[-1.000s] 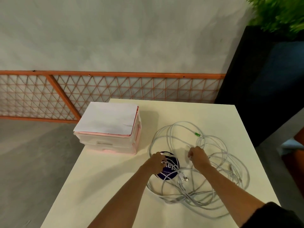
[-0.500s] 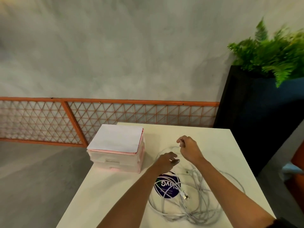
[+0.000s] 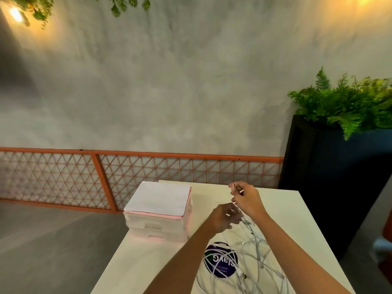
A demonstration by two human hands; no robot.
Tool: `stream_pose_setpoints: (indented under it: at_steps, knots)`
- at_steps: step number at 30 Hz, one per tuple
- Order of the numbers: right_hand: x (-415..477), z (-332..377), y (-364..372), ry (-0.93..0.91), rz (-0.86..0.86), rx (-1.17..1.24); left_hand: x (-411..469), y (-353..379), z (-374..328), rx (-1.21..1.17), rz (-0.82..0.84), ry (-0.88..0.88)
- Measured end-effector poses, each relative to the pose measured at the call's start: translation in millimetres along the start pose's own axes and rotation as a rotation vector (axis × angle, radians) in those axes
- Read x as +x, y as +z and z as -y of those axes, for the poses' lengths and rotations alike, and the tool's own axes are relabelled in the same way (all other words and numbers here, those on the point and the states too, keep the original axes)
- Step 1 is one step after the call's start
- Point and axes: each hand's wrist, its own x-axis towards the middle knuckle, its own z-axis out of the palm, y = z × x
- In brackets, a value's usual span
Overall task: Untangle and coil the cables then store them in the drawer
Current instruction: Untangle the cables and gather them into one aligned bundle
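A tangle of thin white cables (image 3: 257,257) lies on the near right of the cream table (image 3: 148,262), partly over a round purple sticker (image 3: 221,264). My right hand (image 3: 247,198) is raised above the table and pinches one cable end, with strands trailing down from it. Just below and left of it, my left hand (image 3: 224,216) has its fingers curled around the same hanging strands. A small white and pink drawer unit (image 3: 158,211) stands at the table's far left, its drawers closed.
A tall black planter (image 3: 331,187) with green ferns stands right of the table. An orange lattice railing (image 3: 148,168) runs along the grey wall behind. Grey floor lies to the left of the table.
Both hands rose from the cable pile, drawing strands upward. The right hand lifted a cable end higher and the left closed in under it. The view tilted up toward the wall.
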Motion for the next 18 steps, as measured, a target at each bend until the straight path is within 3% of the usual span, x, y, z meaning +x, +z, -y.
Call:
stream_pose_setpoints:
  at_steps: [8, 13, 18]
  knots:
    - [-8, -4, -4, 0.068, -0.009, 0.093, -16, -9, -12, -0.009, -0.046, 0.090]
    - [-26, -24, 3, 0.180, 0.115, 0.128, -20, -16, -25, -0.075, -0.170, 0.238]
    - [-47, -25, -1, 0.207, 0.375, 0.151, -24, -24, -38, -0.189, -0.321, 0.273]
